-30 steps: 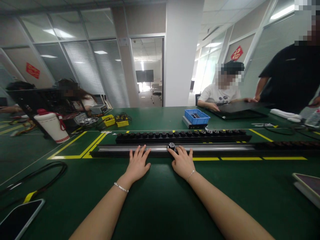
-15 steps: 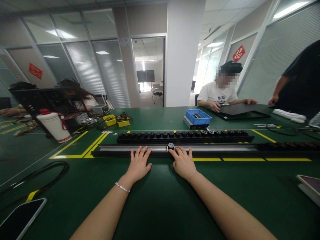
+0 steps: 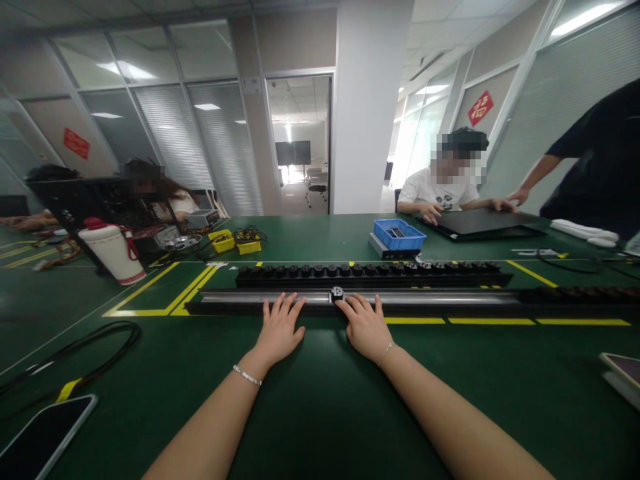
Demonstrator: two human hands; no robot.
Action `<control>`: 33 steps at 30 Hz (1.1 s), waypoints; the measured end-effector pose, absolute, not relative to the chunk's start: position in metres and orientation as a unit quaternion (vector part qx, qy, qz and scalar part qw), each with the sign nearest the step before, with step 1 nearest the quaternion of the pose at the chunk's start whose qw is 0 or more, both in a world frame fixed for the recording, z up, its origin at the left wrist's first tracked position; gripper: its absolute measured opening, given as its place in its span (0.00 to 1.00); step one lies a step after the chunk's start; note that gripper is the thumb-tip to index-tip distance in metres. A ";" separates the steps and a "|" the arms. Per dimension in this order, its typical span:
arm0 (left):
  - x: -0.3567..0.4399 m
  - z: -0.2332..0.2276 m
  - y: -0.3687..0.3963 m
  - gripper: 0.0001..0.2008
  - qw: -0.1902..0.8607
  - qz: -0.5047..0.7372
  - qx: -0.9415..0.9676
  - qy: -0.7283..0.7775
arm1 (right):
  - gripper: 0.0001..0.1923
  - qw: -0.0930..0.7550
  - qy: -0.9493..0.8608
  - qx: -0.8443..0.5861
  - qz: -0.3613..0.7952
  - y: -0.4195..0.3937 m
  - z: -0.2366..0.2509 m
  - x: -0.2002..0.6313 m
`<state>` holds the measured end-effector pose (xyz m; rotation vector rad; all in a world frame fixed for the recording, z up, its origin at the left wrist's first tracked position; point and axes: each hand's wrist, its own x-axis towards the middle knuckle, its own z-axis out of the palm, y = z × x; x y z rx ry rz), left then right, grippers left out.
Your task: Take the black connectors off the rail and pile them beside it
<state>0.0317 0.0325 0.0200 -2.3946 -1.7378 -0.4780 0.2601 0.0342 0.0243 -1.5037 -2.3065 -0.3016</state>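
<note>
A long black channel with a shiny metal strip (image 3: 435, 299) inside lies crosswise on the green table. On the strip sits a small black-and-silver block (image 3: 337, 294). My right hand (image 3: 367, 330) is palm down just right of this block, fingers stretched out, with fingertips at its right side. To the left, my left hand (image 3: 281, 331) lies with fingers spread over the channel's front edge, apart from the block and holding nothing. Behind the channel runs a black strip (image 3: 370, 279) bearing a row of round black parts.
A blue bin (image 3: 399, 235) stands on a flat grey box beyond the channel. At left are a white bottle (image 3: 113, 252), yellow bins (image 3: 221, 241), a black cable (image 3: 133, 340) and a phone (image 3: 47, 440). Across the table, a seated person (image 3: 440, 190) touches a dark panel (image 3: 483, 225).
The small block has shifted slightly left along the strip, my right fingers moving with it. My left hand stays put. The standing person's hand has reached toward the dark panel.
</note>
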 end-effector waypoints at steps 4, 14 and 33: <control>0.031 0.020 0.033 0.31 0.068 -0.157 -0.796 -0.580 | 0.28 0.186 -0.818 -0.533 -0.109 0.034 0.024 0.260; 0.032 0.020 0.032 0.31 0.077 -0.159 -0.797 -0.578 | 0.28 0.177 -0.826 -0.524 -0.105 0.034 0.027 0.259; 0.082 0.024 0.014 0.24 0.132 -0.212 -0.823 -0.511 | 0.30 0.163 -0.831 -0.523 -0.091 0.037 0.028 0.258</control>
